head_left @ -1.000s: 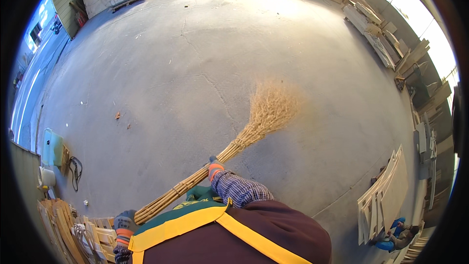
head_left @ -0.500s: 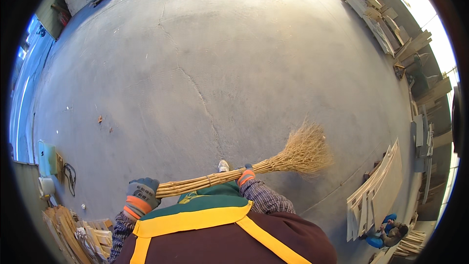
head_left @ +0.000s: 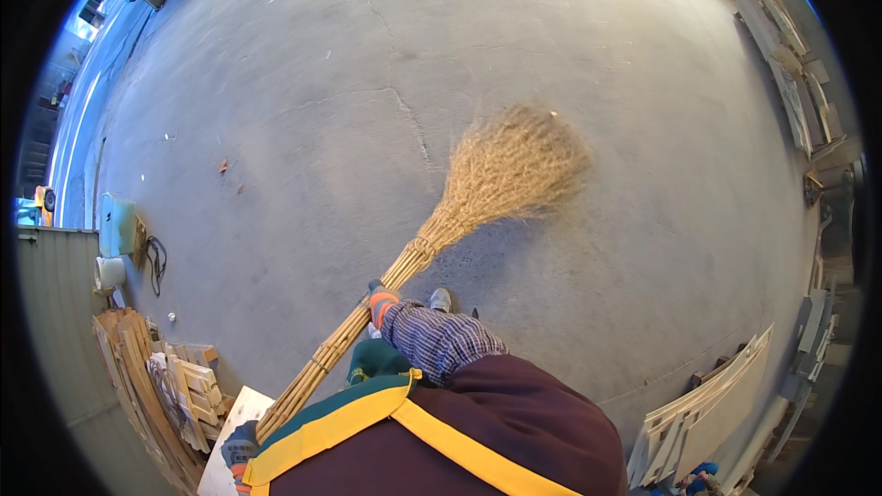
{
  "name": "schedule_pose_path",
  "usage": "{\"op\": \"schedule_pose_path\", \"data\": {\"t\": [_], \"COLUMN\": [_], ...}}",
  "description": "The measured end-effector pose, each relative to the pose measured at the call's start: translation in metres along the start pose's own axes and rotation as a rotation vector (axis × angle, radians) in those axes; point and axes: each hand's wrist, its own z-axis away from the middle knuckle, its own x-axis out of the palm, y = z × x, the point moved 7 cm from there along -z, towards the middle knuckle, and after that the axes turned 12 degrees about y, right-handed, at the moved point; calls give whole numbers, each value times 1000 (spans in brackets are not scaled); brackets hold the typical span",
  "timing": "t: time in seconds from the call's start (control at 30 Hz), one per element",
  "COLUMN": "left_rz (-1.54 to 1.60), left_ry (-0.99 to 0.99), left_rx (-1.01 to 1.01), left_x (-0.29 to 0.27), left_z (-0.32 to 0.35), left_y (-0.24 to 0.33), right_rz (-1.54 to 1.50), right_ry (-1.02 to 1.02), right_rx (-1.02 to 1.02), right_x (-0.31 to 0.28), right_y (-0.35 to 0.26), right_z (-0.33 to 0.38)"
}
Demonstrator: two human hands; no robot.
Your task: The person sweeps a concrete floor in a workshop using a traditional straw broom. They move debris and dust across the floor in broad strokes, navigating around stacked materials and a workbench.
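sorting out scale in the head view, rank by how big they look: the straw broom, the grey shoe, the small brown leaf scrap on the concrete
1. Straw broom, by far the largest.
2. Grey shoe.
3. Brown leaf scrap, smallest, though it lies farther from the camera.

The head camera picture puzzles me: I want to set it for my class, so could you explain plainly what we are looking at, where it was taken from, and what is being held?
This is one picture from a wide fisheye camera worn on a person's head, looking down, so straight lines bend near the rim. There is no machine, just a person with gloved hands. The dark red and yellow shape at the bottom is their own clothing. The right hand, in an orange-cuffed glove on a checked sleeve, grips the handle of a straw broom partway along; the left hand holds the handle's low end. The bristles rest on a cracked concrete floor. A shoe shows beside the handle. Wooden slats are stacked at lower left, pale boards at lower right.
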Motion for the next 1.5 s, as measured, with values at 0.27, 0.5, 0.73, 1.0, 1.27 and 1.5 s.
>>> {"op": "schedule_pose_path", "data": {"t": [0.27, 0.5, 0.73, 1.0, 1.27, 1.5], "left_rz": [95, 160, 160, 27, -64, 85], "left_ry": [-109, 16, 179, 179, 7, 55], "left_rx": [-136, -44, 286, 742, 813, 438], "left_x": [83, 153, 68, -62, -82, -99], "left_z": [24, -16, -131, -166, -182, -154], "left_y": [-58, -120, -10, 258, 391, 315], "right_rz": [-293, -377, -667, -1066, -1391, -613], "right_ry": [47, 173, 332, 169, 24, 87], "right_rx": [-196, -185, -175, 29, 197, 179], "right_x": [-4, -45, -125, -297, -388, -292], "right_y": [-59, -76, -74, -36, -22, -64], "right_z": [66, 76, 12, -122, -129, -151]}}
